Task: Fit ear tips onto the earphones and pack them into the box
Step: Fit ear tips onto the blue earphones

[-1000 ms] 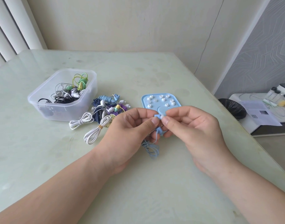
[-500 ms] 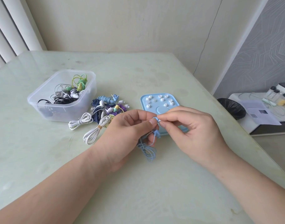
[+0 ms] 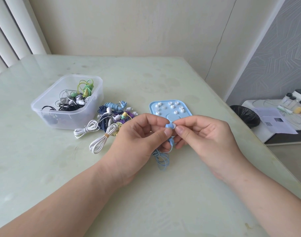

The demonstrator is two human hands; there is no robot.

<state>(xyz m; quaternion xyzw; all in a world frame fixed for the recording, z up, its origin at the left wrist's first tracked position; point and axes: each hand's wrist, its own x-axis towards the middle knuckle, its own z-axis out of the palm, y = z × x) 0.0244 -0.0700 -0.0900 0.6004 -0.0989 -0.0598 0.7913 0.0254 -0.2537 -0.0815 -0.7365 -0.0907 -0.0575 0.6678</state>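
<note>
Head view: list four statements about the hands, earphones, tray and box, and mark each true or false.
1. The left hand pinches a blue earbud. True.
2. The right hand hangs idle. False: it pinches a white ear tip at the earbud.
3. The blue tray holds nothing. False: loose ear tips lie on it.
4. The clear box holds coiled earphones. True.
</note>
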